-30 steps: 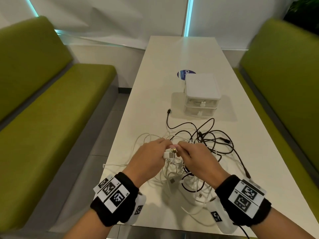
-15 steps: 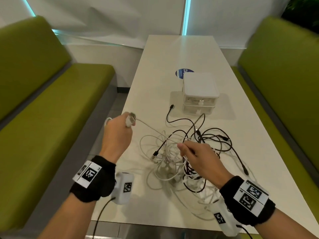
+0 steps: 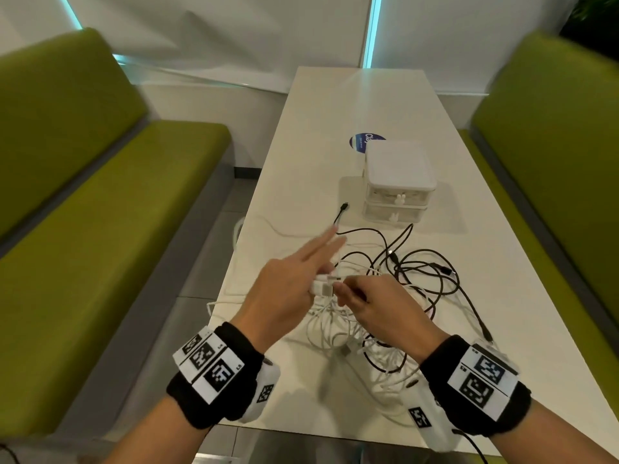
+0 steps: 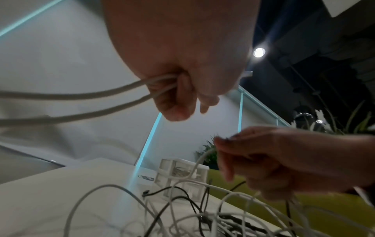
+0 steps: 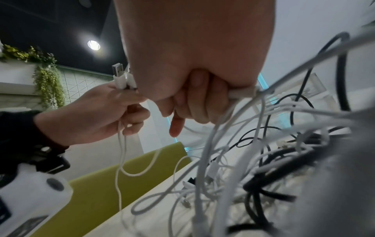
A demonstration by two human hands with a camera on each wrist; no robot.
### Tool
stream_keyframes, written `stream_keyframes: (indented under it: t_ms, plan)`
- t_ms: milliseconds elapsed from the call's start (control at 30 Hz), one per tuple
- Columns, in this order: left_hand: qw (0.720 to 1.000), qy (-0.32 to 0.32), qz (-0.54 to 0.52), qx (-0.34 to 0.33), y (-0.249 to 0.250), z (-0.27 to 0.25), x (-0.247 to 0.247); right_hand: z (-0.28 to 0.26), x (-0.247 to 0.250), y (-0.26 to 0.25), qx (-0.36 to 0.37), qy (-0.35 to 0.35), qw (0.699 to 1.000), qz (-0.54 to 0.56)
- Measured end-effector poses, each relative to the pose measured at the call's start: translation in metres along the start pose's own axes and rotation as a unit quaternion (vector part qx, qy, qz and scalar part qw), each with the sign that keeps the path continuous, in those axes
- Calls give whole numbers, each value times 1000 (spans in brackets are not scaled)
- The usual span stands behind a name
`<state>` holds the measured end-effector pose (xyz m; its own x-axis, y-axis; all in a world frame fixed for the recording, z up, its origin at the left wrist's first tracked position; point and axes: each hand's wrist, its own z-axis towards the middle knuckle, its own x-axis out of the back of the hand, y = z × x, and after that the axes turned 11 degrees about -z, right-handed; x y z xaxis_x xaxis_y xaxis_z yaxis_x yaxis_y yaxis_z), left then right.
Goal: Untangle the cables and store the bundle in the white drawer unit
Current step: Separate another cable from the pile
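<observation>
Since half a second ago my left hand [image 3: 284,289] has swung back in from the worktop's [image 3: 335,105] left edge to meet my right hand [image 3: 375,306] over the cables [image 3: 418,283]. The white drawer unit [image 3: 398,182] stands just beyond the tangle, a blue sticker [image 3: 360,142] behind it, green benches [image 3: 100,202] either side. Left grip pinches a white plug [image 5: 119,77] — two fingers stretched forward. Right grip is curled round white strands.
</observation>
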<state>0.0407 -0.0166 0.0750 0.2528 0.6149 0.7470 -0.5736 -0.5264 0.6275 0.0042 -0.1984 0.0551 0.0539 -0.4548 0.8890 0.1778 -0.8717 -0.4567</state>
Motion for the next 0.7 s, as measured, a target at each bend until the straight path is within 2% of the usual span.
stream_keyframes:
  t_ms: [100, 167, 300, 500, 700]
  plan:
    - [998, -56, -24, 16, -4, -5, -9, 5, 4, -1, 20, 46, 999, 19]
    - [998, -58, 2, 24, -6, -8, -9, 8, 6, -1, 38, 52, 998, 30]
    - [999, -29, 22, 40, -7, -10, -3, 11, 2, 0, 35, 37, 998, 38]
    - [984, 86, 45, 150, -30, -9, 14, 14, -6, 0, 10, 21, 999, 27]
    - [966, 97, 76, 226, -50, -17, 31, 19, -13, -9, 2, 9, 1000, -18]
